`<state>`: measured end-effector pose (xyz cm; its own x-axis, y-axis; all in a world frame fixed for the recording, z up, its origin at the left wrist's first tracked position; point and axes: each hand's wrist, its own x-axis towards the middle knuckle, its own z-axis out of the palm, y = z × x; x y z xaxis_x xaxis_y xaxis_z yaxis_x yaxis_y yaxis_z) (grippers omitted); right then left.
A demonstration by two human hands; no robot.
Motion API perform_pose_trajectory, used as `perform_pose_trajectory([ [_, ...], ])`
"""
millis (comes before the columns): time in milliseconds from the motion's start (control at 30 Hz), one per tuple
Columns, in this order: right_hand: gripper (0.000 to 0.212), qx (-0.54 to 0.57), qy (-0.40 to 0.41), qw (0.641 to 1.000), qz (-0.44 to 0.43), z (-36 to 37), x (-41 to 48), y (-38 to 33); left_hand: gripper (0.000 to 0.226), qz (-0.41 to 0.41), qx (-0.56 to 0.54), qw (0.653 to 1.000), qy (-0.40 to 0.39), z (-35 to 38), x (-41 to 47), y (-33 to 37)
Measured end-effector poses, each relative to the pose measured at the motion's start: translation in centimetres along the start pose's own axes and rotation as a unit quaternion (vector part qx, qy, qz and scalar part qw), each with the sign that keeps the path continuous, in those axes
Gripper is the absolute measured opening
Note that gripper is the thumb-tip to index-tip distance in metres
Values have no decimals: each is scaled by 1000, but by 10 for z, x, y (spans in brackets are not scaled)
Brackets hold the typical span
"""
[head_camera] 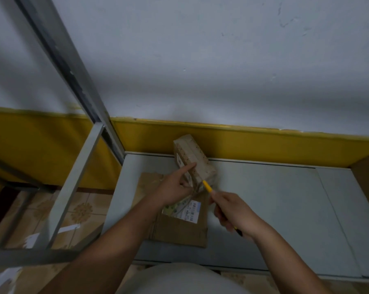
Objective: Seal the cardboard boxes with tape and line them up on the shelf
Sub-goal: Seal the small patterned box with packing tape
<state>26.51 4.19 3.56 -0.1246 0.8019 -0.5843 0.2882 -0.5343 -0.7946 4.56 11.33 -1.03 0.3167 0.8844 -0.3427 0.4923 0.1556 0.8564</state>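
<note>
**Small box held on the shelf, yellow tool at its end**

The grey shelf [264, 209] carried a flat cardboard box [179, 232] bearing a printed label. At its far edge stood the small box [192, 153], taped and tilted. The left hand [173, 189] held it, forefinger straight along its side, other fingers curled at its near end. The right hand [232, 211] pinched a yellow tool [207, 186], its tip touching that end.
</note>
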Motion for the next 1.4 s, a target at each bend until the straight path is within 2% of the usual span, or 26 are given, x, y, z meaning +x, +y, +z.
perform_pose_trajectory([
  [400,51,-37,-18,995,90,17,23,-4,88,16,50,999,-7,-2,1,-1],
  [633,56,-52,-39,990,121,16,25,-15,89,37,133,990,-19,-5,1,3],
  [800,56,-84,-56,986,130,18,25,-29,88,34,153,987,-31,-5,2,9],
  [1033,56,-64,-73,983,159,15,29,-37,88,29,177,983,-30,-7,6,12],
  [1400,53,-95,-94,974,184,13,30,-51,86,31,200,979,-36,-9,3,24],
])
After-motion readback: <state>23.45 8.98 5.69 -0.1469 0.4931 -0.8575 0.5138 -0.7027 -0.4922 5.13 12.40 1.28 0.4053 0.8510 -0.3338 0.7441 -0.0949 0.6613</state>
